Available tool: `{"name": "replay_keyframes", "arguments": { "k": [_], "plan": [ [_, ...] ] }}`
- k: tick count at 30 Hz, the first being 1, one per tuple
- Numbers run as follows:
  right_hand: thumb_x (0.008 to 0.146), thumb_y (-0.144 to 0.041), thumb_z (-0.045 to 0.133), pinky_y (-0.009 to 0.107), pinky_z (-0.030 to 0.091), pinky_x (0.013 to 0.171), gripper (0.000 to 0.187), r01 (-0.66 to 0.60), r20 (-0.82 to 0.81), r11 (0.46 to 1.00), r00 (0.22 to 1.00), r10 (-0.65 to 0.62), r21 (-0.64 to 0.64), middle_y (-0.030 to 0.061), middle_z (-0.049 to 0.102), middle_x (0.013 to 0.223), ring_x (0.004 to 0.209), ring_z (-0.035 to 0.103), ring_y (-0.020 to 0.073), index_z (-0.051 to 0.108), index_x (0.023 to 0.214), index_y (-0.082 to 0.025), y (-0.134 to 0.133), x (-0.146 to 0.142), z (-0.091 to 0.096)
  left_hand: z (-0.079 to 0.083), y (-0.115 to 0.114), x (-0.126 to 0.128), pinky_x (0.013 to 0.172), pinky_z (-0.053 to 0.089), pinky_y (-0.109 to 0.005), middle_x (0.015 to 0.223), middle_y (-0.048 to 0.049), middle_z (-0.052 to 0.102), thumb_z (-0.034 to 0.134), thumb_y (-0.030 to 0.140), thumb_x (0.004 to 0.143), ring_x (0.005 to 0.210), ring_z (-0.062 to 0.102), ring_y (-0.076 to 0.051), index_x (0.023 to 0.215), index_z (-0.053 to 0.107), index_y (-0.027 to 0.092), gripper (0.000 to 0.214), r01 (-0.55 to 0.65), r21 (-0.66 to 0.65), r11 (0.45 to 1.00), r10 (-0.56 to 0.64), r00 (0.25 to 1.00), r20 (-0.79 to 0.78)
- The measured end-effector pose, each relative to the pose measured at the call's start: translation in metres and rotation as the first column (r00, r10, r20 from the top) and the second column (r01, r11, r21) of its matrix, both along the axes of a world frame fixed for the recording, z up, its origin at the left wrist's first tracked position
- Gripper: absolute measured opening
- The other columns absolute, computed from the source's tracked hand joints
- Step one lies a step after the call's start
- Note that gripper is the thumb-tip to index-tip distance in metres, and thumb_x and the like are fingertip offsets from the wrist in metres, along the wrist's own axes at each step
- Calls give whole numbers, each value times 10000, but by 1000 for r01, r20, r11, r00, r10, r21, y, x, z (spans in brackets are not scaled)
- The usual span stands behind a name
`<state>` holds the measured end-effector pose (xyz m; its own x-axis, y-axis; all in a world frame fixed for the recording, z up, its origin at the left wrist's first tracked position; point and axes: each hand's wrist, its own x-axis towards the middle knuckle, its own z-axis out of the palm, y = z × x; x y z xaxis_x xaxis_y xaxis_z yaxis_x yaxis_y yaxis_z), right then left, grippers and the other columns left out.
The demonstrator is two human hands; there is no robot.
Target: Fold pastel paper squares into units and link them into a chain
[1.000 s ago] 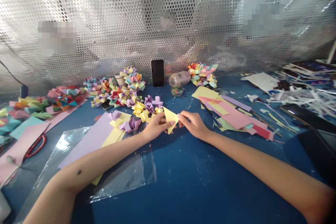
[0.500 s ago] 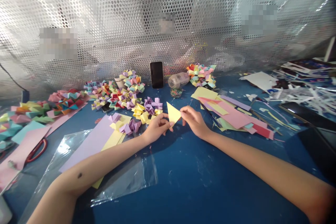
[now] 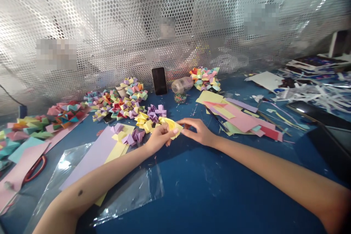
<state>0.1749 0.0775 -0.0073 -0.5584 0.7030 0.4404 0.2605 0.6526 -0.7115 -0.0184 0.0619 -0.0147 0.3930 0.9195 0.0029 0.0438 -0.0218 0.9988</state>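
Observation:
A small yellow folded paper is held above the blue table between my two hands. My left hand pinches its left side, thumb on top. From the right, my right hand grips the paper's corner between thumb and fingers. Part of the sheet bows upward in a curve. Just beyond my left hand lie folded yellow paper pieces and purple ones. Lilac paper sheets and yellow strips lie left of my left hand, partly under my forearm.
Clusters of folded paper spread along the back left. A phone stands upright near a clear jar and a bead dish. Pink paper strips lie right. Red-handled scissors and a plastic sleeve lie left.
The yellow paper was a flat, pointed triangle standing up between my hands; now it is lower and bent into a curve. My right hand's fingers have closed further over its corner.

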Motion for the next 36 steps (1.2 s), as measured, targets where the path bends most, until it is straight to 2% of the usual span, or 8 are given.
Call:
{"name": "replay_keyframes", "arguments": {
  "k": [5,10,13,16,19,25,30,36],
  "plan": [
    [787,-395,621,265,468,641,340,69,15,997,998,-68,-28,23,663,914,687,579,137,615,1085,-232,0,-3,-2,-3,1,-2,375,237,-148,386,69,434,695,493,671,320,367,-22,561,404,152,461,-2,23,1000,2,1000,1],
    [890,-406,470,260,487,604,380,141,-67,984,987,-149,-112,10,662,818,594,596,119,496,1230,-237,4,-4,-8,-4,1,-2,371,275,-152,404,67,441,675,532,672,329,381,-31,581,407,158,469,3,23,1000,-3,1000,8],
    [910,-372,436,261,501,607,410,198,-148,971,965,-217,-131,28,647,919,632,608,118,418,1305,-264,6,-4,-10,-2,1,-1,365,281,-153,426,68,442,674,541,667,330,385,-28,590,419,154,469,26,16,1000,-26,1000,-1],
    [916,-310,415,305,510,751,298,238,-166,971,958,-235,-6,52,604,1107,908,610,164,563,1173,-276,7,-4,-10,0,0,0,364,279,-146,456,65,451,694,515,658,338,396,-20,581,435,141,461,55,12,998,-55,998,-15],
    [920,-261,386,380,457,897,283,206,-129,973,973,-192,107,55,601,1124,1060,558,195,651,1020,-252,7,-2,-8,3,-2,1,365,291,-138,477,64,463,730,466,634,349,403,-15,568,442,132,446,89,9,996,-89,996,-28],
    [893,-274,438,429,417,954,337,158,-60,957,987,-148,242,53,543,1248,1169,479,212,533,1216,-270,1,2,-4,-1,-4,1,380,352,-142,538,38,535,760,390,621,394,441,-28,594,492,122,380,168,8,986,-167,984,-65],
    [806,-96,432,478,320,1041,515,46,79,873,992,-96,485,36,405,1394,1261,379,222,476,1280,-295,-2,0,-6,-7,-3,1,402,391,-145,547,39,537,757,352,638,426,455,-36,661,549,117,315,205,17,979,-203,975,-86],
    [772,-33,454,490,344,1021,569,21,107,807,989,-104,591,38,316,1448,1299,340,235,472,1266,-316,-3,-1,-7,-7,-2,1,400,389,-158,539,42,512,756,386,627,417,450,-41,654,542,120,343,212,20,977,-211,975,-66]
  ]
}}
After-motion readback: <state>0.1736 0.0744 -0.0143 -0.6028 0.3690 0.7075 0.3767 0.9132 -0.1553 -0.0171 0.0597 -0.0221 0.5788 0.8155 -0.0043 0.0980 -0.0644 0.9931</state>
